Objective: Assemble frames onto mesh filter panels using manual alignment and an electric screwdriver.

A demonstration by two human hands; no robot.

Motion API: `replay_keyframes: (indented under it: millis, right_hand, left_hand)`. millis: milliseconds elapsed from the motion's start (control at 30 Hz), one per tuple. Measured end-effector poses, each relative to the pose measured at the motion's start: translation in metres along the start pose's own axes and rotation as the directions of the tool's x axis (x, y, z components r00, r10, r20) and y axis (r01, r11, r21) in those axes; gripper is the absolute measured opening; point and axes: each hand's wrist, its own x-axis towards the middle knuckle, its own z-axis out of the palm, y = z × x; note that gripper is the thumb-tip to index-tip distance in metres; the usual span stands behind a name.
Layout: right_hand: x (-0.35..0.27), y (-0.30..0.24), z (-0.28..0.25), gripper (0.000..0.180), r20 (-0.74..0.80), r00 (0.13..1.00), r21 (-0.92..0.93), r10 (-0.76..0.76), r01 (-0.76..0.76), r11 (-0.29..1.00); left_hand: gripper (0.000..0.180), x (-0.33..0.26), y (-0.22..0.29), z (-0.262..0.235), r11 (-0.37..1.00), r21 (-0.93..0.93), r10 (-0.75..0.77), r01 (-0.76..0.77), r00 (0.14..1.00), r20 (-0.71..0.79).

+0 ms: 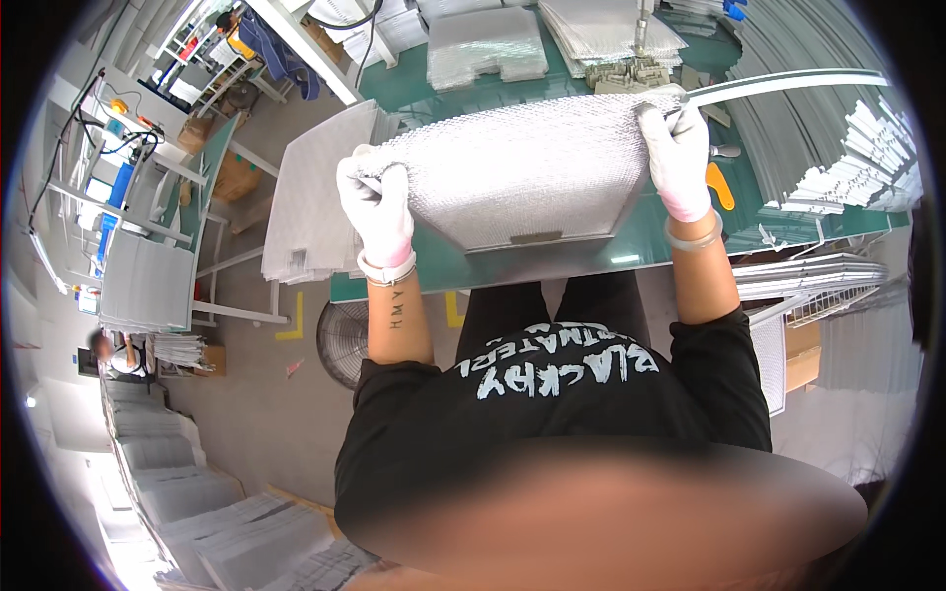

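Observation:
A silvery metal mesh panel [522,172] is held up, tilted, in front of me above the green worktable. My left hand [379,197], in a white glove, pinches its left upper corner. The right upper corner is gripped by my right hand [678,148], gloved as well. A small dark-edged tab [535,237] shows at the panel's lower edge. From beside my right fingers a long pale strip [788,87] runs off to the right; I cannot tell if that hand holds it too. Behind the panel stands a metal press-like fixture [631,75], partly hidden.
Mesh sheets are stacked at the table's left end [320,187] and at the back [486,49]. Many grey panels [818,128] fill the right side. A yellow-orange handled tool [720,187] lies right of my hand. A floor fan [340,340] stands below; other people are farther left.

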Motion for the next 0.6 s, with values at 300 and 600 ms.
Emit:
replay_keyframes:
  millis: [300,600]
  right_hand:
    - [0.000,-0.008,0.006,0.013,-0.031,0.999,0.046,-0.042,0.044,0.998]
    - [-0.003,-0.002,0.009,0.013,-0.006,0.998,0.023,-0.060,0.060,0.998]
  left_hand:
    - [0.010,0.007,-0.006,-0.007,0.983,-0.155,-0.083,0.097,0.992,0.095]
    - [0.017,-0.014,-0.019,-0.018,0.988,-0.079,-0.138,0.133,0.989,-0.056]
